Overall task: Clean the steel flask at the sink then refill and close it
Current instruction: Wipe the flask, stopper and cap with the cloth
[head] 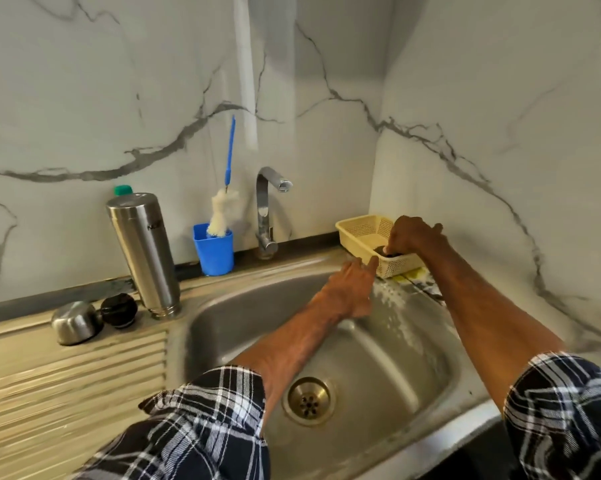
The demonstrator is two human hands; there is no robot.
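Checked sleeves cross the steel sink: left hand flat-fingered, right hand pinching a dark pad in a cream basket. Tall steel flask stands at the surface's back edge; a wet grip could drop it.

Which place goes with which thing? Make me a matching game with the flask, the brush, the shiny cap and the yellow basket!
Things:
1. steel flask
2. bottle brush
3. steel cap
4. yellow basket

Places:
A. standing in the blue cup
B. right of the tap, with the right hand gripping a dark thing inside it
C. upright, left of the sink bowl
D. on the drainboard, beside the black stopper

Pairs: 1-C, 2-A, 3-D, 4-B
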